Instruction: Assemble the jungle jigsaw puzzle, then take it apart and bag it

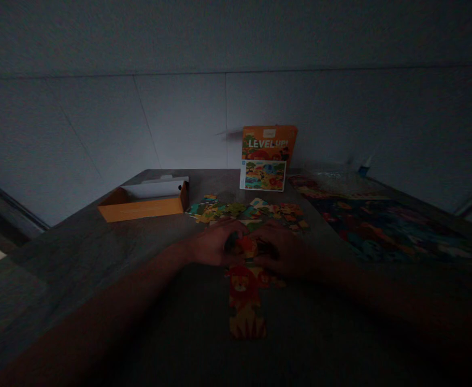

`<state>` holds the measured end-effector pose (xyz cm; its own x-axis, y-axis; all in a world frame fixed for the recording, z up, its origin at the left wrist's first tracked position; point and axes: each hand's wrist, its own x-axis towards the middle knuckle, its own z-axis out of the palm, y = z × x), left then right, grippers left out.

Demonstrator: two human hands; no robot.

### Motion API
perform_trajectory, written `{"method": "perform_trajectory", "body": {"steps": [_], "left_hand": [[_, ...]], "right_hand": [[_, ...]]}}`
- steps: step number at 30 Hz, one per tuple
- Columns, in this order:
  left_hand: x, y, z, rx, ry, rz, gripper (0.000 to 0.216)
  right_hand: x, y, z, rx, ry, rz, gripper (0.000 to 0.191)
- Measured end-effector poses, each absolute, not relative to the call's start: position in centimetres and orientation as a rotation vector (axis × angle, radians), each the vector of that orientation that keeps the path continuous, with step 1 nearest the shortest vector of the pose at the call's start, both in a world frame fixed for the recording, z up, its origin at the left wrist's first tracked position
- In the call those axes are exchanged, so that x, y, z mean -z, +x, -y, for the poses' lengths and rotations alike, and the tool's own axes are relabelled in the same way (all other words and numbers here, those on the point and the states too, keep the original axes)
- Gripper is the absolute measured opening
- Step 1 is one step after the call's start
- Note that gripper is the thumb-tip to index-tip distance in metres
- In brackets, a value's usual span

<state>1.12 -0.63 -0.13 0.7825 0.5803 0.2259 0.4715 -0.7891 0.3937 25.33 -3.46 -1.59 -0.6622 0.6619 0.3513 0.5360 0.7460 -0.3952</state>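
Observation:
Jigsaw pieces (pixel 242 282) with a lion on them lie joined in a strip on the table in front of me. Just beyond the strip, a puzzle piece (pixel 247 246) with red and yellow on it is between my two hands. From its left side my left hand (pixel 215 243) grips it with curled fingers. On its right side my right hand (pixel 288 248) is closed at it, fingers bent inward. Dim light blurs the fingertips. Behind the hands spreads a pile of loose puzzle pieces (pixel 236 208).
An orange box (pixel 143 208) with a white inside stands open at the left. At the back, a picture card (pixel 263 176) leans on an upright orange "LEVEL UP!" box (pixel 268 141). To the right lie a dark colourful picture sheet (pixel 389 228) and clear plastic (pixel 341 180).

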Motion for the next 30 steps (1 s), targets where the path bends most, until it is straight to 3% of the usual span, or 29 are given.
{"method": "perform_trajectory", "body": {"steps": [9, 21, 30], "left_hand": [[-0.1, 1.1, 0.4, -0.411, 2.706, -0.903, 0.047], [0.0, 1.2, 0.9, -0.592, 2.376, -0.829, 0.04], [0.0, 1.3, 1.1, -0.629, 2.339, -0.832, 0.033]], "right_hand": [[2.3, 25.7, 3.0, -0.462, -0.901, 2.374, 0.058], [2.4, 25.2, 3.7, -0.264, -0.737, 2.381, 0.056], [2.8, 25.5, 3.6, -0.318, -0.743, 2.389, 0.057]]}}
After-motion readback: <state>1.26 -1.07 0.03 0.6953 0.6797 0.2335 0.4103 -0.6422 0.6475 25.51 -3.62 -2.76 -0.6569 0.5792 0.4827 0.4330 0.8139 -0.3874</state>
